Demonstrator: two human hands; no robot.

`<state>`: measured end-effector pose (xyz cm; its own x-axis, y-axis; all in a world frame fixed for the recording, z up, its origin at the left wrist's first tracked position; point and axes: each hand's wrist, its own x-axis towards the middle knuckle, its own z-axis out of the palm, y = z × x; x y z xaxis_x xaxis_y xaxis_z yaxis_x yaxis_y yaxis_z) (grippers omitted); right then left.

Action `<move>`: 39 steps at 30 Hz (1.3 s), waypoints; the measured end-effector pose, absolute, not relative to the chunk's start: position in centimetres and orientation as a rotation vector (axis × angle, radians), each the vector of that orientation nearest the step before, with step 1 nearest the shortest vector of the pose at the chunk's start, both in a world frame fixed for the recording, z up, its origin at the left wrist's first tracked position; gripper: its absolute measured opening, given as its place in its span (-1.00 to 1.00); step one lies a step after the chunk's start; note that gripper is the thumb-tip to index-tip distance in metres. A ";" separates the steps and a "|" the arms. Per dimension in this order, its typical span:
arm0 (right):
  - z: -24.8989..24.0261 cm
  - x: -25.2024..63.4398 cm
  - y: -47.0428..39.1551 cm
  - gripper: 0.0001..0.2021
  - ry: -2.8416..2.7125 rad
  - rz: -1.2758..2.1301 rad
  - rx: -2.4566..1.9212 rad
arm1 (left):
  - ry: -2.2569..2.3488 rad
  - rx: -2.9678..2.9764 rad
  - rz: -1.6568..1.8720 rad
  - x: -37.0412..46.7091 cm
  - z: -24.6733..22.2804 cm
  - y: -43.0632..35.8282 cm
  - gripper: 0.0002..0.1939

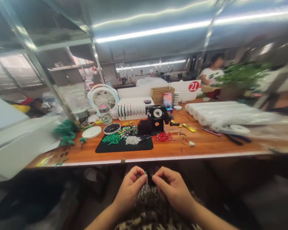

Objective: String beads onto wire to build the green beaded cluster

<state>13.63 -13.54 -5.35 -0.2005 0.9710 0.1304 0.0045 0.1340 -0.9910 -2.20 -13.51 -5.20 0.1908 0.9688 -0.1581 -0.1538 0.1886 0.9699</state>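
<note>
- Wooden workbench [206, 142] spans the scene under fluorescent tube lights, edged by a measuring strip.
- Left hand [129, 188] and right hand [174, 187] meet near the lap, below the bench; fingertips pinch a tiny green bead [146, 172] between them.
- Black mat [124, 146] holds bead piles, left of centre.
- White fan [103, 97] stands far left; film rolls [220, 113] lie right.

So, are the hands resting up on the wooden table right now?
No: the left hand and right hand are pinched together below the table edge, over the lap.
</note>
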 end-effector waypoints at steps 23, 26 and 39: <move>-6.1 13.0 -13.0 -0.78 -1.511 1.304 -1.095 | 1.379 1.836 0.851 -2.6 -4.8 -14.2 -0.88; -7.0 13.2 -13.1 -0.74 -1.703 1.146 -1.133 | 1.373 1.886 0.771 -2.7 -4.9 -14.2 -0.89; -6.9 14.7 -13.9 -0.73 -2.143 0.927 -0.968 | 1.450 1.887 0.669 -7.1 -0.8 -16.9 -0.92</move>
